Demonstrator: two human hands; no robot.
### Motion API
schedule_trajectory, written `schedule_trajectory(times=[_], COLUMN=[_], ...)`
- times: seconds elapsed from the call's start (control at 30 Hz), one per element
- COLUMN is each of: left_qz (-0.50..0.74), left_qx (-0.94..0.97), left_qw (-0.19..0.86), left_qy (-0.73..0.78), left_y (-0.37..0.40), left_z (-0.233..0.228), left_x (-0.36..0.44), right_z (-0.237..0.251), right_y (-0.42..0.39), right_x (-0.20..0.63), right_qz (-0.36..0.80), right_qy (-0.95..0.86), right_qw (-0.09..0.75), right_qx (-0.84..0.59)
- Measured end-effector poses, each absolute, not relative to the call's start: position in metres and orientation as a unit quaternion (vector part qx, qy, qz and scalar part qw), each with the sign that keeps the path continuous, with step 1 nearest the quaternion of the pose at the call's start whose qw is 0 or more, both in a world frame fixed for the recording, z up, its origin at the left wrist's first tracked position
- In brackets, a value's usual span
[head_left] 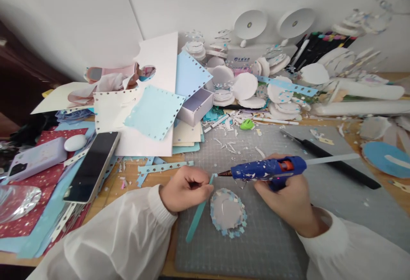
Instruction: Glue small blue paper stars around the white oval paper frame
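Left hand [184, 188] pinching the blue strip [197, 215] at its top end, right hand [290, 199] wrapped around the glue gun [267, 170], nozzle at the strip tip. Disc [228, 213] on the mat already has its star edging, strip not stuck on yet

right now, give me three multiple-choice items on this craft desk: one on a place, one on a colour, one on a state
1. Where does the paper disc lie?
A. on the grey cutting mat
B. on the phone
C. in the small box

2. What colour is the glue gun?
A. red
B. blue
C. green

3. What is the left hand doing?
A. resting flat
B. lifting the phone
C. pinching a light blue paper strip

Answers: 1 A, the disc sits on the mat between the hands. 2 B, its body is blue, gripped by the right hand. 3 C, the fingers close on the strip's top end by the nozzle.
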State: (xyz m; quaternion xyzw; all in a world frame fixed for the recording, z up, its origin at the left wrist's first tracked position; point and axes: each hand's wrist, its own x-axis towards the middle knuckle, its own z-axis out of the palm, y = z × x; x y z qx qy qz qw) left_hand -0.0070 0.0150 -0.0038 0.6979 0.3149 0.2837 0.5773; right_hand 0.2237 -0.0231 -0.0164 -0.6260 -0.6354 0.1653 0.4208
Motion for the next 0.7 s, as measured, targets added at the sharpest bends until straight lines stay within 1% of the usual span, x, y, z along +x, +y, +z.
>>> schedule_trajectory(times=[0.1,0.4,0.53,0.7], left_qz=[0.281,0.287,0.297,0.3], left_qx=[0.697,0.695,0.693,0.689], left_qw=[0.581,0.585,0.587,0.591], left_qy=[0.312,0.302,0.296,0.294], left_y=[0.0154,0.0153,0.0154,0.0156], left_z=[-0.004,-0.006,-0.0066,-0.0081], left_x=[-0.0073,-0.008,-0.0079,-0.008], right_z=[-0.0143,-0.0228,-0.0223,-0.0178], right_y=[-0.0233,-0.0211,-0.0213,-0.0216], right_x=[0.2221,0.2242,0.2238,0.2227], right_qz=[0.168,0.097,0.097,0.097], right_qy=[-0.643,-0.639,-0.644,-0.645], right_qw=[0.408,0.42,0.418,0.435], right_qx=[-0.627,-0.637,-0.634,-0.62])
